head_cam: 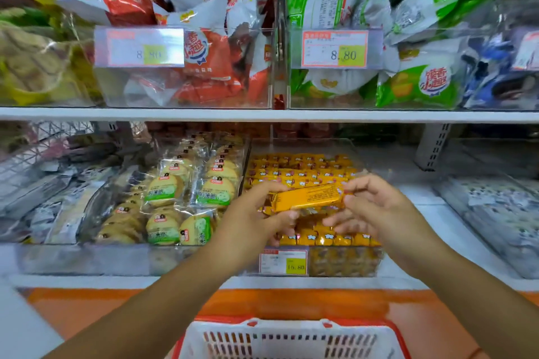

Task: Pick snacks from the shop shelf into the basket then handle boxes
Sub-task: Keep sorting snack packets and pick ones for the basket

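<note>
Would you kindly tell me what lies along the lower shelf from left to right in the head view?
Grey-wrapped packets → round biscuit packets → yellow snack packets → patterned white packets. The yellow bar held by the left hand and right hand overlaps these, so omitted.

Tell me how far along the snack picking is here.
Done: nothing confirmed; the basket shows only its wall, contents hidden. In hand: the left hand and right hand hold one yellow pack above the yellow-snack bin. Left: dropping it into the basket, then the boxes, none in view.
</note>
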Available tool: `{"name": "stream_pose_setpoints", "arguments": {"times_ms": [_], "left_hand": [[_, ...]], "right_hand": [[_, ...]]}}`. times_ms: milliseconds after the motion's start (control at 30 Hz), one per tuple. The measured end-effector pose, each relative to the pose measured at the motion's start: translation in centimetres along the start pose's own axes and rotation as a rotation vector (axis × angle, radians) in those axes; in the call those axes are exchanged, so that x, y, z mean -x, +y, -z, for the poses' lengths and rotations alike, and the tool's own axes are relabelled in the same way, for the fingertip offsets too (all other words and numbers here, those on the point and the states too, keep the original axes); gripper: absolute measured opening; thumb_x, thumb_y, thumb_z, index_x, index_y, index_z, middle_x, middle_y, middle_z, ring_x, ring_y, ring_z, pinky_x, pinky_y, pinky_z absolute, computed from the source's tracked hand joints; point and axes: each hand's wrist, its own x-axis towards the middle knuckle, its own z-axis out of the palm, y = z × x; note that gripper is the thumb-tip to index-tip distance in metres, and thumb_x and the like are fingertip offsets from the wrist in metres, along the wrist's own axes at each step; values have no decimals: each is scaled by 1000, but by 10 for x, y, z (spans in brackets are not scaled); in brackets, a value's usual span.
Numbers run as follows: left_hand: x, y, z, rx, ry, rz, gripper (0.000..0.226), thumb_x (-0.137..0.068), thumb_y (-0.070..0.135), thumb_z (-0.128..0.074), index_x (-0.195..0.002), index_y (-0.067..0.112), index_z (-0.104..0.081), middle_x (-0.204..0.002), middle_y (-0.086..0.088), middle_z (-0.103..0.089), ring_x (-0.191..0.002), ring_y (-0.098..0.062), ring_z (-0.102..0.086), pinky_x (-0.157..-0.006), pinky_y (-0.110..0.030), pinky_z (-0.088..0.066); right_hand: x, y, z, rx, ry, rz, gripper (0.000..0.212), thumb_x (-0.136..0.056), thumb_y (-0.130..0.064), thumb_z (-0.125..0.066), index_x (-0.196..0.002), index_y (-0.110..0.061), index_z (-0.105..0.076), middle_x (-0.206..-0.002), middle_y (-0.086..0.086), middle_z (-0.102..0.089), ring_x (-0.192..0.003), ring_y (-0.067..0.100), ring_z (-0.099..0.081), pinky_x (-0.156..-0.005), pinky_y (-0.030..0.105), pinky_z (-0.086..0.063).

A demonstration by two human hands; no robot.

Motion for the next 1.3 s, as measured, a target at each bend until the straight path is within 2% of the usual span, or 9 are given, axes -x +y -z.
{"name": "stream_pose_setpoints", "arguments": {"times_ms": [100,267,433,667,767,867,1033,1167,1300], "left_hand": [[15,-6,2,64,3,27,34,-85,7,-74,-109,28,-60,-112,1,-68,-76,-25,-73,-57,-29,-55],[27,-17,6,254,2,128,29,-85,11,-73,-109,23,-63,-122,-3,-65,-89,-28,-74,-81,-43,-61],[20,-24,14,383,43,158,22,-84,5,-69,-104,14,-70,-112,-9,-72,-88,-29,-74,-69,-28,-60],[12,-28,17,445,-22,153,27,-92,3,-55,-114,13,-68,-105,-9,-76,-94,-28,-74,-76,-28,-61],[12,-28,20,462,-83,144,41,-83,9,-61,-123,16,-64,-112,-6,-74,-101,-27,-72,-84,-30,-59],[12,-27,21,466,-83,145,41,-87,-2,-59,-121,19,-64,-111,-4,-75,-101,-25,-73,-84,-29,-59],[14,-31,18,394,52,129,25,-91,6,-59,-112,16,-70,-93,-7,-77,-89,-23,-75,-68,-24,-60],[16,-34,15,375,134,115,13,-88,15,-63,-92,6,-71,-99,-12,-75,-92,-25,-73,-77,-25,-59],[21,-28,6,366,168,107,10,-94,6,-58,-85,5,-59,-89,-13,-71,-85,-24,-74,-76,-29,-60]], "right_hand": [[6,5,-5,-22,-48,-78,29,-77,-18,-69,-100,-6,-55,-77,10,-71,-76,37,-73,-65,37,-59],[3,24,-4,16,-15,-109,26,-79,-11,-72,-100,-6,-58,-103,17,-74,-89,34,-74,-85,45,-56],[-2,28,1,-108,-100,-139,24,-77,-10,-65,-98,-3,-59,-104,19,-74,-97,33,-72,-83,37,-61],[-10,32,4,-142,-112,-179,27,-79,-10,-60,-104,0,-60,-105,20,-73,-96,37,-72,-77,32,-62],[-9,31,6,-196,-148,-196,39,-78,-14,-64,-114,-1,-59,-111,20,-72,-101,37,-71,-83,33,-60],[-7,29,8,-204,-190,-194,55,-71,-17,-69,-123,-4,-57,-115,19,-71,-104,35,-70,-82,30,-60],[-4,31,5,-151,-78,-177,36,-71,-20,-72,-102,-6,-60,-91,20,-73,-89,34,-74,-65,26,-61],[0,33,3,-102,-33,-115,37,-60,-36,-86,-77,-10,-66,-85,9,-71,-85,25,-73,-74,30,-61],[4,33,-4,6,55,-73,11,-87,-13,-65,-82,-6,-58,-73,-1,-71,-79,24,-74,-82,37,-57]]}}
